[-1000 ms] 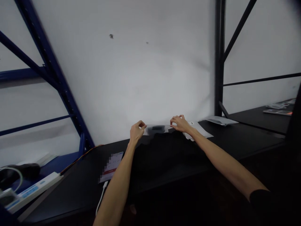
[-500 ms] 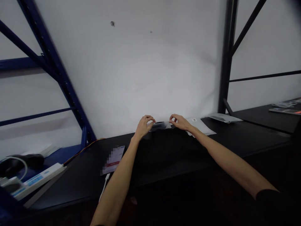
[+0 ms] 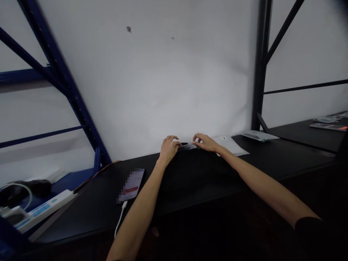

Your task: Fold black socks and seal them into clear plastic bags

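At the back of the black table, my left hand (image 3: pixel 169 148) pinches the left edge of a small pale plastic bag (image 3: pixel 188 146). The fingers of my right hand (image 3: pixel 203 142) are closed on its right edge. A dark strip shows along the bag's upper side; whether it is the bag's mouth or its content I cannot tell. Just right of my right hand lies a flat white bag (image 3: pixel 230 145) with a small label, partly behind my wrist.
Beside my left forearm lies a phone (image 3: pixel 132 185) with a white cable (image 3: pixel 119 219). A power strip (image 3: pixel 46 210) rests at far left near the blue rack (image 3: pixel 78 105). Another pale packet (image 3: pixel 258 136) sits by the black post (image 3: pixel 258 72). The wall rises behind.
My hands have drawn slightly closer together, the left one shifting right. Between them the bag looks narrower and more bunched. The view has shifted a little.
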`<state>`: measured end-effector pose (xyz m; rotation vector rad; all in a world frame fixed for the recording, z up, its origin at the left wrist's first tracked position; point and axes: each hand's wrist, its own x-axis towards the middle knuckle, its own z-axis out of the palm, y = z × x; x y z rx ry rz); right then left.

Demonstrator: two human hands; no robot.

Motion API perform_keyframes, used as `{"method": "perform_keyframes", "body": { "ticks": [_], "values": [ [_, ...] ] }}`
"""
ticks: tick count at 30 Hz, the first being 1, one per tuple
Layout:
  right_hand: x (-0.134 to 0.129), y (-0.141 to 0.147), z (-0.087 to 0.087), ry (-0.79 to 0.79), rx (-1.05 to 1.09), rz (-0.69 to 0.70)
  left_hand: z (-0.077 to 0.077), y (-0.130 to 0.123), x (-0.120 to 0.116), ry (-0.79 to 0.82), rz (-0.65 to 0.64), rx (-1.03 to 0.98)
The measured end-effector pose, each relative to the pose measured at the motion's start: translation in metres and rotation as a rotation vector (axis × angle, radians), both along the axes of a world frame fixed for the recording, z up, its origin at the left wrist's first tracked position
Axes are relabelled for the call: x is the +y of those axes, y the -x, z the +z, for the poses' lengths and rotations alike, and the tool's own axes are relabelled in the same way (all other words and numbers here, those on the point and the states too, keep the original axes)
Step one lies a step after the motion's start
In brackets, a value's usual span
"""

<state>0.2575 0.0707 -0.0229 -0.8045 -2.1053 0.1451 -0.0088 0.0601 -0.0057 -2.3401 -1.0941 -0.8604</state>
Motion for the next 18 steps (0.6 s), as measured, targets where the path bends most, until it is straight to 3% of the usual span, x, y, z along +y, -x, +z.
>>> {"method": "perform_keyframes", "body": {
  "ticks": [5, 9, 15, 18],
  "values": [
    [-0.012, 0.011, 0.005, 0.175, 0.197, 0.1, -0.002, -0.001, 0.001, 0.006, 0.018, -0.04],
    [-0.018, 0.018, 0.005, 0.293, 0.292, 0.182, -0.004, 0.003, 0.006, 0.099, 0.019, -0.008],
    [-0.019, 0.022, 0.004, 0.267, 0.265, 0.209, -0.007, 0.01, 0.011, 0.152, -0.045, 0.035],
    [-0.022, 0.023, 0.004, 0.246, 0.242, 0.22, -0.011, 0.013, 0.014, 0.188, -0.011, 0.051]
  ]
}}
